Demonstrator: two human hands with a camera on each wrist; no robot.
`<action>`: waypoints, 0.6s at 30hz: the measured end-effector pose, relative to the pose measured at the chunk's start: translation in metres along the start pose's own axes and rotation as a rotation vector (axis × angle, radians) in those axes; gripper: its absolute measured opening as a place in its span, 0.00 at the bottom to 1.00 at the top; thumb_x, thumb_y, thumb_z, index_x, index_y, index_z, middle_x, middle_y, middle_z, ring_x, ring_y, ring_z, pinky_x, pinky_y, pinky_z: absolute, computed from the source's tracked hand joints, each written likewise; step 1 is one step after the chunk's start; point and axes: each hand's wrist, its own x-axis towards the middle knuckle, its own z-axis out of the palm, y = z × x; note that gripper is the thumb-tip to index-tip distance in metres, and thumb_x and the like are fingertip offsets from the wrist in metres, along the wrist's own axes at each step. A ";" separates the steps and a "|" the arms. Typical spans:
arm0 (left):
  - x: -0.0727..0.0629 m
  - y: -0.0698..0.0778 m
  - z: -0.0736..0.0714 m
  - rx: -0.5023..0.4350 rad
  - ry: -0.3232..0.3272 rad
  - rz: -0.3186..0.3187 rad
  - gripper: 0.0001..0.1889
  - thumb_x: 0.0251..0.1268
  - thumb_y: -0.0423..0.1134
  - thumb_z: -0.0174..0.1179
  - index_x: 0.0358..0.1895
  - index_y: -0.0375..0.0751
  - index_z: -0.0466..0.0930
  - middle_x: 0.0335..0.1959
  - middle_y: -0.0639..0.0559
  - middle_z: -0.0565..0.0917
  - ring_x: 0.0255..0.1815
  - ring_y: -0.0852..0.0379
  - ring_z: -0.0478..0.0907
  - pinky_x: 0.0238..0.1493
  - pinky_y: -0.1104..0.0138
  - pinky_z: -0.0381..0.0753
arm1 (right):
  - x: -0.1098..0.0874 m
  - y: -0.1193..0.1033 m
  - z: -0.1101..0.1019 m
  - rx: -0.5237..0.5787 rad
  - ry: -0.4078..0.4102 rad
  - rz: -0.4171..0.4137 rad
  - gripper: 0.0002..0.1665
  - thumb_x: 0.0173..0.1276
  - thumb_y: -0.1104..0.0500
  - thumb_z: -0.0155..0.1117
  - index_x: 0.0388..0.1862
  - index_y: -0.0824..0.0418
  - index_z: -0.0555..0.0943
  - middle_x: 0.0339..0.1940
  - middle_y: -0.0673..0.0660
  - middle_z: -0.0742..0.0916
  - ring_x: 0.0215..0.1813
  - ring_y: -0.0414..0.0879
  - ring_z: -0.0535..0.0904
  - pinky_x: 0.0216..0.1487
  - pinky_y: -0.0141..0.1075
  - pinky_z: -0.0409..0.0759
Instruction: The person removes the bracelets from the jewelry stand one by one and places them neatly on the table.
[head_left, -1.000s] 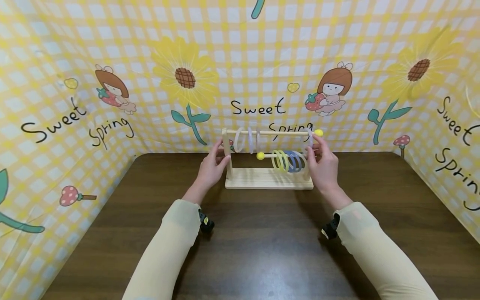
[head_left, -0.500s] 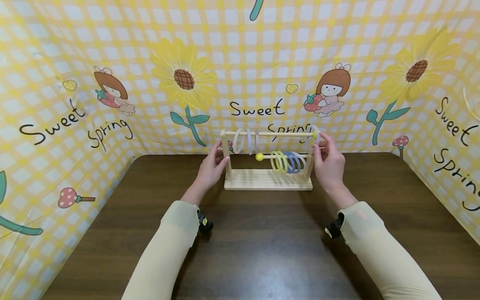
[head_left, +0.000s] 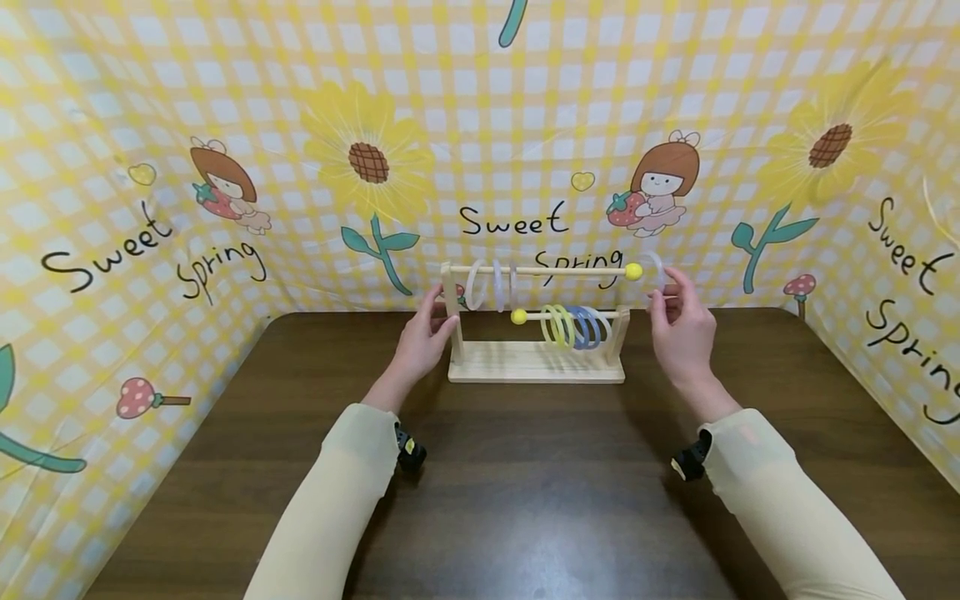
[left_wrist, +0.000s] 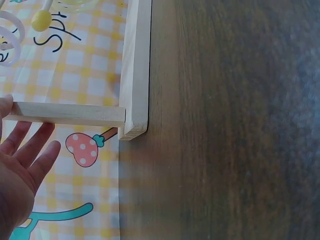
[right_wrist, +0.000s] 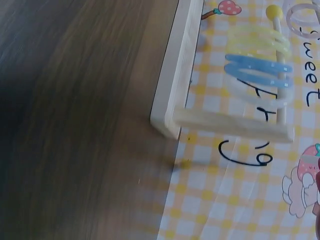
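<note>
A wooden rack (head_left: 536, 377) with two rods stands on the table. My left hand (head_left: 422, 335) grips its left post (left_wrist: 70, 115), thumb on one side and fingers on the other. Just right of the yellow ball (head_left: 633, 272) that tips the upper rod (head_left: 570, 272), my right hand (head_left: 686, 337) pinches a translucent whitish bangle (head_left: 659, 267), apart from the rod. Several pale bangles (head_left: 498, 287) hang near the rod's left end. The lower rod carries yellow bangles (head_left: 551, 327), blue bangles (right_wrist: 255, 65) and a clear one. The right wrist view shows almost none of my right hand.
The brown wooden table (head_left: 510, 483) reaches back to a yellow checked cloth (head_left: 480, 125) printed with flowers and words, which rises at the back and both sides. A second yellow ball (head_left: 519, 317) tips the lower rod on its left, below the upper rod.
My right hand has drawn the whitish bangle rightward along the upper rod, over the yellow ball and off the end. My left hand stays on the left post.
</note>
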 end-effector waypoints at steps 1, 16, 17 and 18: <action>0.000 0.000 0.000 0.000 0.000 -0.001 0.30 0.75 0.39 0.53 0.75 0.49 0.54 0.58 0.38 0.75 0.57 0.39 0.76 0.57 0.50 0.74 | 0.000 0.001 -0.003 0.001 0.002 0.001 0.18 0.68 0.71 0.59 0.56 0.71 0.75 0.34 0.65 0.85 0.32 0.23 0.74 0.34 0.15 0.69; 0.000 0.002 0.000 -0.005 0.003 -0.011 0.30 0.75 0.38 0.53 0.75 0.48 0.54 0.59 0.37 0.75 0.58 0.39 0.76 0.57 0.50 0.74 | -0.007 0.001 -0.056 0.071 -0.017 0.060 0.18 0.63 0.77 0.59 0.52 0.74 0.78 0.29 0.47 0.81 0.29 0.22 0.75 0.31 0.15 0.72; 0.000 0.002 0.000 -0.006 0.003 -0.010 0.30 0.75 0.38 0.53 0.75 0.48 0.53 0.59 0.37 0.75 0.58 0.39 0.76 0.57 0.50 0.74 | -0.009 0.000 -0.059 0.077 -0.026 0.060 0.17 0.63 0.77 0.59 0.52 0.74 0.78 0.29 0.44 0.80 0.28 0.22 0.75 0.31 0.15 0.72; 0.000 0.002 0.000 -0.007 0.002 -0.009 0.30 0.75 0.37 0.53 0.76 0.47 0.53 0.59 0.37 0.75 0.58 0.39 0.76 0.57 0.50 0.74 | -0.010 -0.001 -0.061 0.083 -0.037 0.060 0.17 0.63 0.77 0.60 0.51 0.75 0.79 0.29 0.42 0.80 0.28 0.23 0.75 0.30 0.15 0.72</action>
